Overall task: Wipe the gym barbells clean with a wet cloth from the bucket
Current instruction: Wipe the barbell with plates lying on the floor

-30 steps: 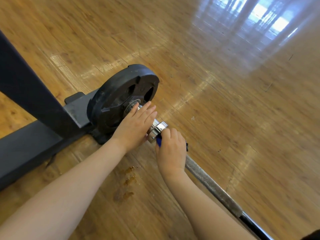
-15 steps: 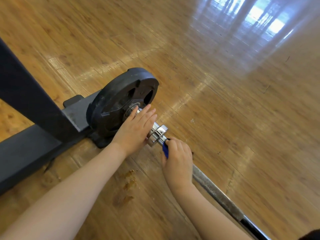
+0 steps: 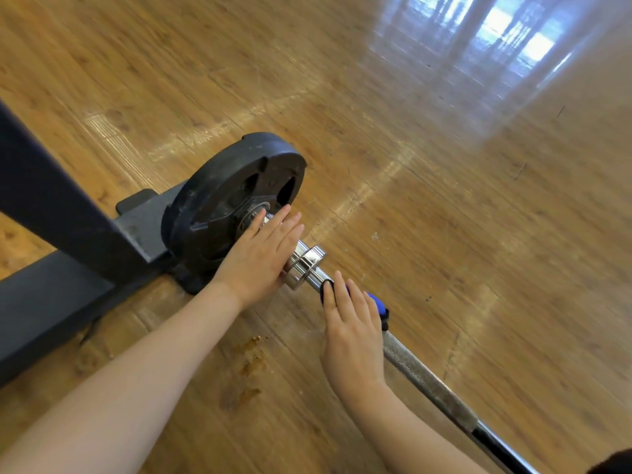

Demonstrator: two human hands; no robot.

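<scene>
**Wiping the barbell shaft just behind its collar**

Pressing down on the bar, the right hand (image 3: pixel 354 331) lies over a blue cloth (image 3: pixel 376 304) wrapped on the barbell (image 3: pixel 427 381). Its fingers are laid nearly straight along the shaft, pointing up toward the collar, with cloth showing dark at the index fingertip and bright blue past the outer fingers. Whether the thumb curls underneath cannot be seen.

The left hand (image 3: pixel 261 254) rests flat on the chrome sleeve, fingers straight and together, their tips reaching toward the hub of the weight plate (image 3: pixel 222 200). It covers the sleeve between the plate and the shiny collar (image 3: pixel 306 263), which sits in the gap between the two hands.

The bar's long axis runs diagonally across the view: its loaded end points to the upper left, where the black plate stands on edge on the floor, and the bare shaft, dull grey and speckled, runs to the lower right corner, turning darker near the frame edge.

Just beside the plate, on its left, is the dark base of a metal frame (image 3: pixel 68 261), one beam slanting away up-left. Everything sits on a glossy wooden floor (image 3: pixel 444 200), with brown stains (image 3: pixel 249 367) between the forearms.
</scene>
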